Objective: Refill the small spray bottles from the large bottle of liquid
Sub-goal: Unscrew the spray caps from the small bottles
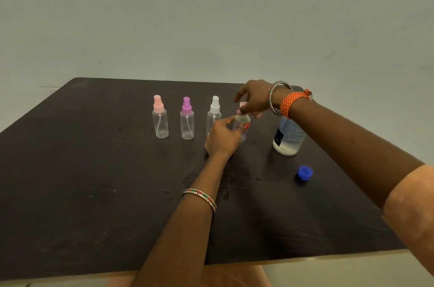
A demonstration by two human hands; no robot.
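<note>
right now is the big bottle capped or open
Open. The blue cap lies on the table, apart from the large bottle, which stands upright. The right forearm hides the bottle's neck, so the opening itself does not show.

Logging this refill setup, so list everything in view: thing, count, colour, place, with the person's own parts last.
Table: one, dark brown, fills the lower view.
Small spray bottles: four, clear, in a row at the far middle; caps pink, purple, white, and a fourth with a pinkish cap, mostly hidden by the hands.
Large bottle: one, clear with a label, right of the row, top hidden behind the wrist.
Blue cap: one, lying on the table nearer than the large bottle.
Wall: grey-green, behind.
Left hand: holds the fourth bottle's body.
Right hand: fingers on that bottle's cap; bangles and orange thread at the wrist.
</note>
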